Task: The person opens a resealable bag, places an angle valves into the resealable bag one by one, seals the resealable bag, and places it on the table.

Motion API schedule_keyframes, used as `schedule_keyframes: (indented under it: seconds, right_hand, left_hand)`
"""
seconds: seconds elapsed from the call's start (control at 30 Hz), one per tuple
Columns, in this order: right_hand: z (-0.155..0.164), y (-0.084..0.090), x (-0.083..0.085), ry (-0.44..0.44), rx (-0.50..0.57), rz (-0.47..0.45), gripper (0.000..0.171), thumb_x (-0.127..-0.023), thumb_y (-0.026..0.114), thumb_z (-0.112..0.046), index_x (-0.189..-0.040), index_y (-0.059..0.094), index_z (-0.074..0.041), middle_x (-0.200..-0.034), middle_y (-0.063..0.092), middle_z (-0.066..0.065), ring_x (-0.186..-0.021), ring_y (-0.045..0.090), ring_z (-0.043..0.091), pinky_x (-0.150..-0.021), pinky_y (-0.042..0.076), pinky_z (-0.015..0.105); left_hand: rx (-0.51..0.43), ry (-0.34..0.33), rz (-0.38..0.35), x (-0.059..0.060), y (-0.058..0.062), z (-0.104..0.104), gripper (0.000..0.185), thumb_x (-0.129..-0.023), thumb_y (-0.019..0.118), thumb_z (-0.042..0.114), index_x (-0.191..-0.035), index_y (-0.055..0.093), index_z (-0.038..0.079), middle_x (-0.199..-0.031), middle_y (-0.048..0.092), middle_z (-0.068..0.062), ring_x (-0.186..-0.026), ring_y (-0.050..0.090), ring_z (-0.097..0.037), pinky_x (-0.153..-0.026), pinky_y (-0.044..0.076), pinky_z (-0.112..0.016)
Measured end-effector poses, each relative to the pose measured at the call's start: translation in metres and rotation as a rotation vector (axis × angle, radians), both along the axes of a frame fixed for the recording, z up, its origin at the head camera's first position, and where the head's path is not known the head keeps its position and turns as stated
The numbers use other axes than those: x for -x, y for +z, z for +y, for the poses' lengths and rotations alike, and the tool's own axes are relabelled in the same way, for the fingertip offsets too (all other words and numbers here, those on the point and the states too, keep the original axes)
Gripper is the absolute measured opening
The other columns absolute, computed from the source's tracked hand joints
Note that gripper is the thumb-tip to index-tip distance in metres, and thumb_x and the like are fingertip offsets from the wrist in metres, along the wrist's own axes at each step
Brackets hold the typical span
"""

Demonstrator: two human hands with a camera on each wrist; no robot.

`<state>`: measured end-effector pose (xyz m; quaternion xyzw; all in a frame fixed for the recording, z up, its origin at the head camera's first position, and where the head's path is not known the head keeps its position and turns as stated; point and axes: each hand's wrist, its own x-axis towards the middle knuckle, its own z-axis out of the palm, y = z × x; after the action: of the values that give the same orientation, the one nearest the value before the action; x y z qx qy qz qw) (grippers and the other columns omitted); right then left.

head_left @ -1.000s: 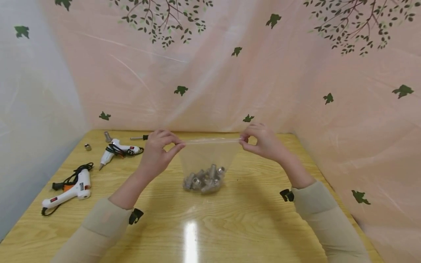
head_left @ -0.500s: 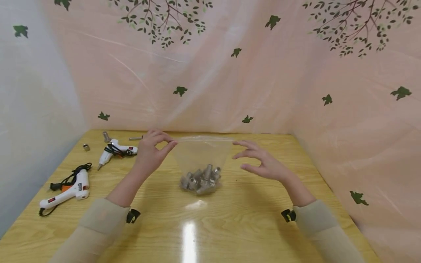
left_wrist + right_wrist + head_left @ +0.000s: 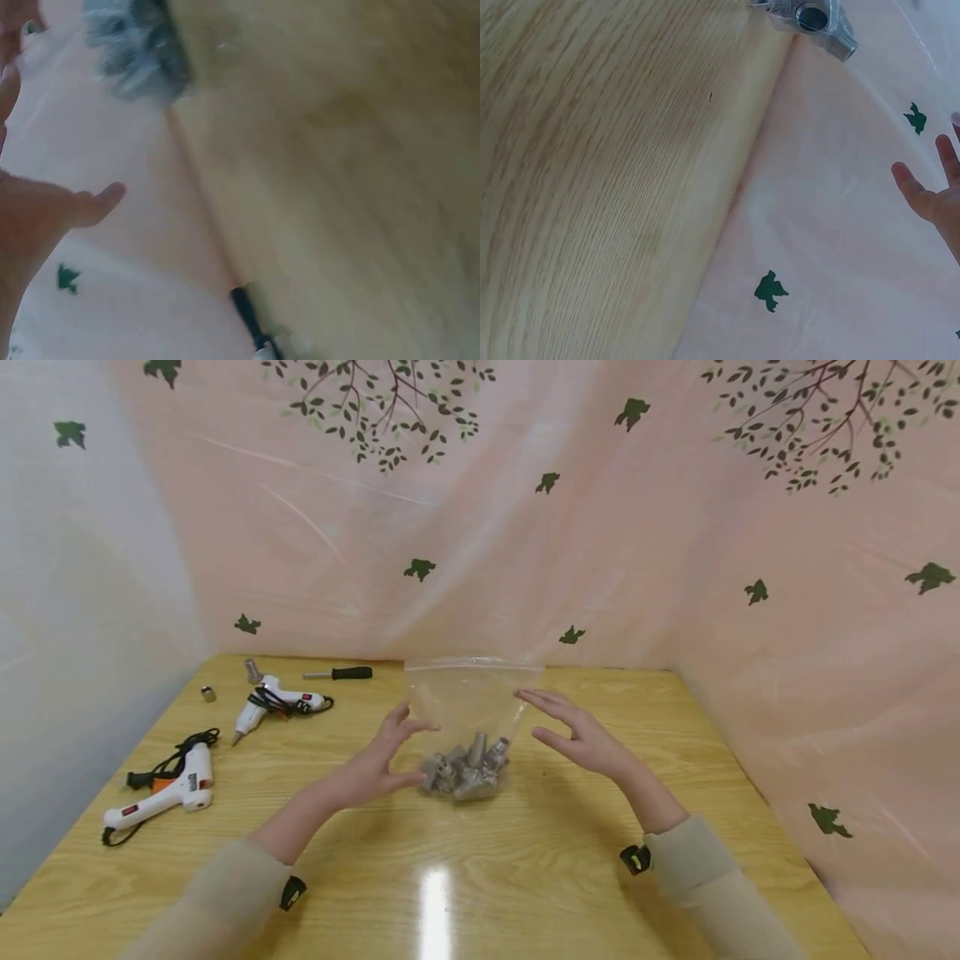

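Observation:
A clear zip bag (image 3: pixel 471 697) stands upright on the wooden table, its zip edge spread wide at the top. Silvery threaded metal fittings (image 3: pixel 468 772) fill its bottom, also visible in the right wrist view as metal fittings (image 3: pixel 819 21). To the left of the bag is my left hand (image 3: pixel 375 762), fingers and thumb spread, with the tips right at the bag's side. My right hand (image 3: pixel 577 737) has its fingers extended at the bag's right edge, thumb apart below. Neither hand grips the bag. The left wrist view, blurred, shows the left hand (image 3: pixel 37 210) with its thumb stretched out.
Two white glue guns (image 3: pixel 180 785) with black cords lie on the left of the table. Behind them are two loose metal fittings (image 3: pixel 207 693) and a black-handled screwdriver (image 3: pixel 352 673). A pink patterned sheet (image 3: pixel 480 568) hangs along the table's back edge.
Both hands pinched the bag's top corners a second ago. The right let go first, then the left, which has moved down to the bag's left side. The bag still stands upright.

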<state>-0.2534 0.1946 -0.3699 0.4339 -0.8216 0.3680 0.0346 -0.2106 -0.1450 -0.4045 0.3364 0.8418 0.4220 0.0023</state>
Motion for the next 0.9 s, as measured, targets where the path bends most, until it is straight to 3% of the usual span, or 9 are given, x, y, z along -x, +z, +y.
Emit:
schedule_keyframes:
  seconds: [0.07, 0.13, 0.2, 0.3, 0.43, 0.53, 0.63, 0.77, 0.9]
  right_hand:
    - [-0.001, 0.000, 0.000, 0.000, 0.010, 0.008, 0.054, -0.095, 0.055, -0.009, -0.146, 0.037, -0.010, -0.149, 0.037, 0.007, -0.137, 0.032, 0.026, -0.108, 0.027, 0.055]
    - [-0.002, 0.000, 0.001, 0.002, 0.015, 0.012, 0.054, -0.094, 0.055, -0.007, -0.145, 0.038, -0.010, -0.148, 0.038, 0.007, -0.136, 0.033, 0.025, -0.108, 0.027, 0.053]
    - [-0.005, 0.000, 0.000, 0.004, 0.014, 0.014, 0.054, -0.093, 0.056, -0.004, -0.144, 0.039, -0.007, -0.147, 0.039, 0.008, -0.136, 0.033, 0.026, -0.109, 0.028, 0.052]
    - [-0.009, 0.002, -0.004, 0.002, 0.005, 0.017, 0.053, -0.091, 0.056, 0.001, -0.142, 0.041, -0.001, -0.145, 0.042, 0.013, -0.134, 0.035, 0.030, -0.109, 0.028, 0.052]
    - [-0.013, 0.011, -0.017, -0.020, -0.006, 0.006, 0.049, -0.090, 0.055, 0.005, -0.138, 0.042, 0.008, -0.142, 0.043, 0.021, -0.133, 0.035, 0.037, -0.108, 0.027, 0.055]
    - [-0.014, 0.016, -0.020, -0.041, 0.001, -0.003, 0.049, -0.090, 0.055, 0.005, -0.137, 0.042, 0.009, -0.142, 0.042, 0.022, -0.132, 0.035, 0.039, -0.107, 0.028, 0.056]
    - [-0.011, 0.012, -0.013, -0.057, 0.006, 0.011, 0.050, -0.091, 0.055, 0.003, -0.139, 0.042, 0.004, -0.145, 0.041, 0.018, -0.133, 0.035, 0.035, -0.108, 0.028, 0.054]
    - [-0.006, 0.007, -0.001, -0.060, -0.002, 0.041, 0.052, -0.092, 0.057, -0.003, -0.142, 0.042, -0.006, -0.146, 0.042, 0.010, -0.135, 0.034, 0.030, -0.109, 0.027, 0.054]
    - [-0.006, 0.008, 0.005, -0.061, -0.018, 0.051, 0.053, -0.093, 0.057, -0.011, -0.144, 0.041, -0.011, -0.147, 0.041, 0.008, -0.136, 0.032, 0.029, -0.108, 0.026, 0.056]
  left_hand:
    - [0.096, -0.068, -0.126, 0.005, -0.011, 0.006, 0.077, -0.085, 0.070, 0.016, -0.146, 0.027, 0.034, -0.154, -0.025, -0.013, -0.140, -0.008, -0.045, -0.101, 0.021, -0.069]
    - [0.159, -0.125, -0.189, 0.012, -0.019, 0.012, 0.083, -0.084, 0.071, 0.018, -0.149, 0.023, 0.037, -0.154, -0.025, -0.010, -0.140, -0.010, -0.043, -0.104, 0.017, -0.067]
    - [0.191, -0.166, -0.191, 0.021, -0.025, 0.019, 0.087, -0.081, 0.073, 0.017, -0.150, 0.023, 0.034, -0.157, -0.016, -0.011, -0.142, -0.006, -0.040, -0.106, 0.017, -0.065]
    - [0.239, -0.194, -0.150, 0.030, -0.031, 0.029, 0.090, -0.076, 0.077, 0.017, -0.149, 0.026, 0.029, -0.158, 0.008, -0.012, -0.142, 0.013, -0.037, -0.107, 0.023, -0.060]
    - [0.288, -0.160, -0.072, 0.036, -0.036, 0.039, 0.088, -0.074, 0.079, 0.017, -0.148, 0.031, 0.027, -0.151, 0.029, -0.008, -0.134, 0.033, -0.030, -0.106, 0.032, -0.051]
    - [0.272, -0.100, -0.013, 0.036, -0.037, 0.042, 0.084, -0.074, 0.079, 0.015, -0.145, 0.036, 0.025, -0.145, 0.040, -0.007, -0.128, 0.042, -0.027, -0.105, 0.036, -0.047]
    - [0.223, -0.067, 0.010, 0.035, -0.033, 0.043, 0.084, -0.071, 0.080, 0.012, -0.143, 0.039, 0.024, -0.135, 0.050, -0.006, -0.119, 0.050, -0.024, -0.099, 0.043, -0.042]
    - [0.139, -0.095, -0.056, 0.031, -0.026, 0.038, 0.087, -0.071, 0.079, 0.006, -0.143, 0.036, 0.027, -0.124, 0.057, -0.003, -0.106, 0.057, -0.018, -0.085, 0.051, -0.030]
    - [0.018, -0.141, -0.210, 0.023, -0.019, 0.029, 0.084, -0.074, 0.075, 0.003, -0.143, 0.034, 0.028, -0.121, 0.057, -0.005, -0.096, 0.062, -0.019, -0.074, 0.054, -0.028]
